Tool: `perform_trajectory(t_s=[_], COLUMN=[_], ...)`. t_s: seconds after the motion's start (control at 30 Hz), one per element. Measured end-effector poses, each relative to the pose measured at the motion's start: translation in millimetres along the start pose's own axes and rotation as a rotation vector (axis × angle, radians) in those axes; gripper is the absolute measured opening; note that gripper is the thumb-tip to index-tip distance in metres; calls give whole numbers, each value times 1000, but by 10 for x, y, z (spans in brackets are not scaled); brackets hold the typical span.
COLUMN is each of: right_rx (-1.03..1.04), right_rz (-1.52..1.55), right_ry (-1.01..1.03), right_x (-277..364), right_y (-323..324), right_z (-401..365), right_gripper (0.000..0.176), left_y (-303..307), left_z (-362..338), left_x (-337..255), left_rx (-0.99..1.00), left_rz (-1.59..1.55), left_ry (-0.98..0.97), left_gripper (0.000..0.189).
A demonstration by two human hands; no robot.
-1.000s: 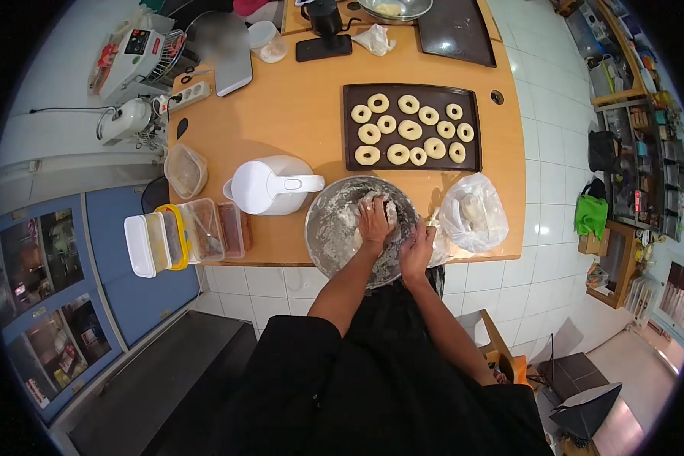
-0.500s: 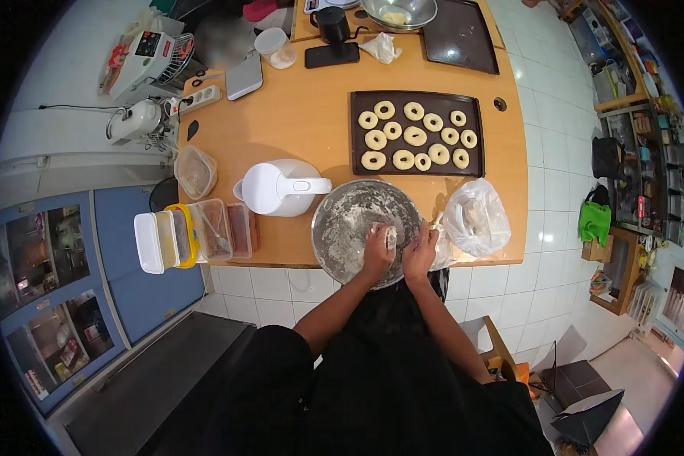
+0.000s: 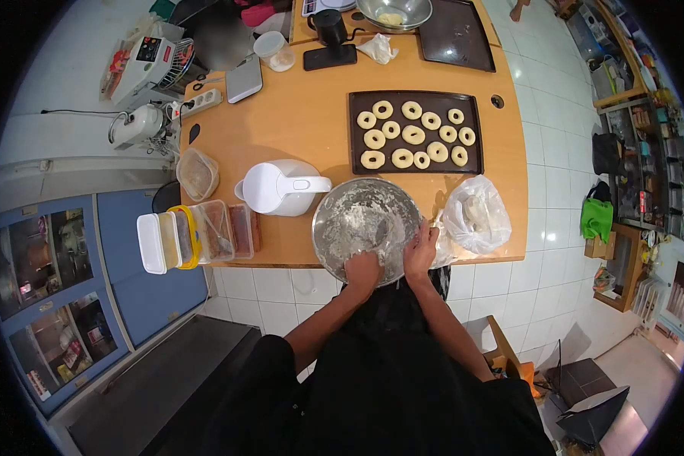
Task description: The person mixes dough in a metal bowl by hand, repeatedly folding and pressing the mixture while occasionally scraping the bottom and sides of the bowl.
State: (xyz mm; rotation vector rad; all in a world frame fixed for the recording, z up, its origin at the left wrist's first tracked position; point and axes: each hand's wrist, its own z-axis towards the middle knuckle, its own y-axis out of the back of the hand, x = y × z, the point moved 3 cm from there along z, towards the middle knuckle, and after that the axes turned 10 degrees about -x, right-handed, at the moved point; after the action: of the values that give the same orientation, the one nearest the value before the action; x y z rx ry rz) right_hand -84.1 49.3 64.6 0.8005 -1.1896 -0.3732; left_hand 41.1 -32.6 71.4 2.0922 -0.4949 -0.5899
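Note:
A large metal bowl [image 3: 328, 237] sits at the table's near edge, its inside coated with white flour and crumbly bits [image 3: 366, 216]. My left hand [image 3: 363, 271] is down in the near left part of the bowl, fingers curled against the floury mixture. Whatever lies under those fingers is hidden. On the bowl's right rim, my right hand [image 3: 419, 252] grips the edge with the thumb inside. Just right of that hand lies a clear plastic bag [image 3: 476, 216] with something whitish in it.
Behind the bowl, a dark baking tray [image 3: 452, 102] holds several raw dough rings [image 3: 413, 135]. A white kettle [image 3: 281, 186] stands close on the left, beside plastic containers [image 3: 214, 232]. Farther back are a phone [image 3: 330, 57], another metal bowl [image 3: 410, 11] and a second dark tray [image 3: 456, 38].
My left hand has moved left and toward me inside the bowl, its fingers turning downward. The right hand stays on the rim. The view has shifted slightly.

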Motion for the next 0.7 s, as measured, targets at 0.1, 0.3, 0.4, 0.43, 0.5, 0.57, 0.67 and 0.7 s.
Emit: perform_trajectory(t_s=[0.1,0.3,0.4,0.43,0.5,0.57,0.67,0.7], right_rx=[6,8,12,-2,-28,-26,-1,5], right_rz=[17,14,12,16,18,33,45,46], right_ry=[16,9,-13,-4,13,8,24,32], right_x=[18,26,60,53,48,62,41,32], right_y=[19,16,38,17,3,2,-18,-36], right_z=[9,8,13,7,5,16,22,34], right_gripper=[46,45,44,44,43,43,44,44], left_y=[23,-54,-445,-516,-542,-436,-364,-318], left_z=[163,539,444,422,418,432,546,610], left_x=[0,-9,85,95,28,-81,-107,-112], left_rx=[15,-129,-152,-128,-201,-403,-414,-367], left_rz=[-36,-219,-253,-301,-291,-170,-251,-255], left_ry=[-40,127,111,97,-1,-160,-52,-23], left_gripper=[33,38,43,44,47,50,59,62])
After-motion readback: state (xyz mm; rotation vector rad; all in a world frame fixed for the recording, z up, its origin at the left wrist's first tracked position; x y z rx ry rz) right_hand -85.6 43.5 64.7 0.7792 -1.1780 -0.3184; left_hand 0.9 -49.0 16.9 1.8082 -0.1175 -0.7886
